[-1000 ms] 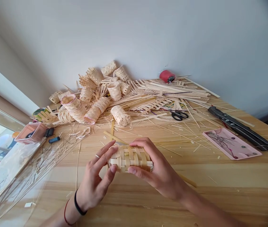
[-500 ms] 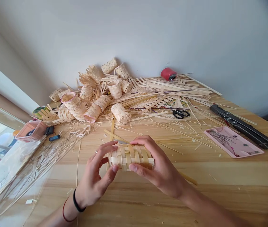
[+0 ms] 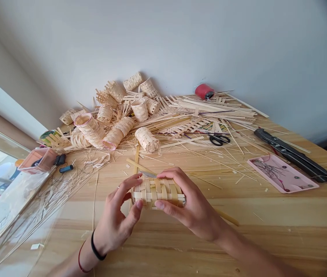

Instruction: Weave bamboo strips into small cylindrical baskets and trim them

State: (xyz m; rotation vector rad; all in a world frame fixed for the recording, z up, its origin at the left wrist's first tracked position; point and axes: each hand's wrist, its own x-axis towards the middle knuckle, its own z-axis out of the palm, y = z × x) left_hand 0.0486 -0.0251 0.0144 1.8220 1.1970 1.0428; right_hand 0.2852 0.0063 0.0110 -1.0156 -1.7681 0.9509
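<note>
A woven cylinder of pale and yellowish strips (image 3: 159, 192) lies on its side between my hands, near the middle of the wooden table (image 3: 180, 246). My left hand (image 3: 123, 209) grips its left end with thumb and fingers. Around its right end curl the fingers and thumb of my right hand (image 3: 183, 200). Just beyond the cylinder, a yellow strip (image 3: 136, 157) and a small grey blade-like object (image 3: 146, 174) lie on the table, the latter partly hidden.
Several woven cylinders (image 3: 89, 129) and many loose strips (image 3: 218, 109) are heaped at the back. Black scissors (image 3: 219, 139), a red spool (image 3: 204, 91), a pink tray (image 3: 299, 182) and a long black tool (image 3: 296, 156) lie to the right. A pink box (image 3: 39, 159) stands left.
The woven cylinder and my right hand have shifted very slightly left. The whole view has moved a little; both hands keep their hold.
</note>
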